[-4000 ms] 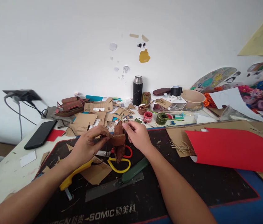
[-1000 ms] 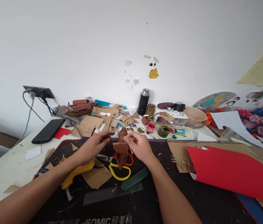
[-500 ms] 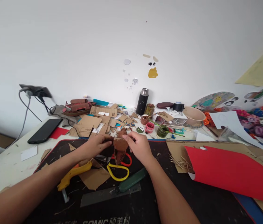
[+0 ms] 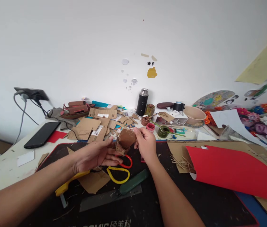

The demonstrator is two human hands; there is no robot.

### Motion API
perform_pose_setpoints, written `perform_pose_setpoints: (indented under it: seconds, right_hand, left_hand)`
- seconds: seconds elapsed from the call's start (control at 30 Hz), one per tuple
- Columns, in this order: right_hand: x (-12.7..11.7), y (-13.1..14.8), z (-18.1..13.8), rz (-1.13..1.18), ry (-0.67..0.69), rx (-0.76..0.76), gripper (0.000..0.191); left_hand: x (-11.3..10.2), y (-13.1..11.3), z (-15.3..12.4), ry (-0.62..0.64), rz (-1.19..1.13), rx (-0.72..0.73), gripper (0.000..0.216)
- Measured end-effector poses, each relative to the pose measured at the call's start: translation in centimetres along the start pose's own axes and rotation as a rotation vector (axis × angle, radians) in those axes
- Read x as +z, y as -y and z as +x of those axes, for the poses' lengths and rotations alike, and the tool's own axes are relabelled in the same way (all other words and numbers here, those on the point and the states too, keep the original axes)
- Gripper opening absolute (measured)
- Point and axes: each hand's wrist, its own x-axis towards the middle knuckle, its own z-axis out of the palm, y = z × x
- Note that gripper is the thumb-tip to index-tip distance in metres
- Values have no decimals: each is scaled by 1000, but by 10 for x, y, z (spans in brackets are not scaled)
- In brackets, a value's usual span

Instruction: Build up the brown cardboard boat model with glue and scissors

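Observation:
A small brown cardboard model (image 4: 124, 142) hangs above the black desk mat (image 4: 195, 201), tipped so its flat face points toward me. My right hand (image 4: 145, 143) pinches its right edge with thumb and fingers. My left hand (image 4: 95, 154) is under and left of it, palm up, fingers stretched out, the thumb touching the model's left side. Below the model lie scissors with red and yellow handles (image 4: 120, 170).
A yellow glue gun (image 4: 66, 186), a green cutter (image 4: 133, 183) and a metal ruler (image 4: 109, 197) lie on the mat. A red sheet (image 4: 233, 171) covers the right side. Cardboard scraps (image 4: 93, 126), paint jars (image 4: 163, 131), a flask (image 4: 142, 101) and a phone (image 4: 41, 135) stand behind.
The cardboard model has been turned from hanging point-down to showing its flat face. My left hand has let go of its pinch and spread out beneath it.

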Motion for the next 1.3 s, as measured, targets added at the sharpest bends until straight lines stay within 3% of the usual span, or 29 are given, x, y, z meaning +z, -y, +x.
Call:
perform_pose_setpoints:
  seconds: [0.13, 0.3, 0.6, 0.77, 1.17, 1.3]
  right_hand:
    - [1, 2, 0, 81, -12, 19, 53]
    - [2, 2, -1, 96, 9, -4, 51]
    - [2, 3, -5, 63, 58, -68, 45]
    - [1, 5, -9, -48, 62, -133, 37]
    - [-2, 7, -15, -264, -23, -301, 34]
    - [0, 9, -18, -322, 5, -405, 31]
  left_hand:
    - [23, 6, 3, 22, -144, 4, 58]
    - [33, 3, 11, -171, -258, 215, 37]
    - [34, -11, 14, -381, -82, 505, 27]
    - [38, -19, 12, -397, -85, 472, 29]
    - [33, -33, 2, -256, -44, 293, 33]
    - [37, -44, -1, -236, -51, 236, 48]
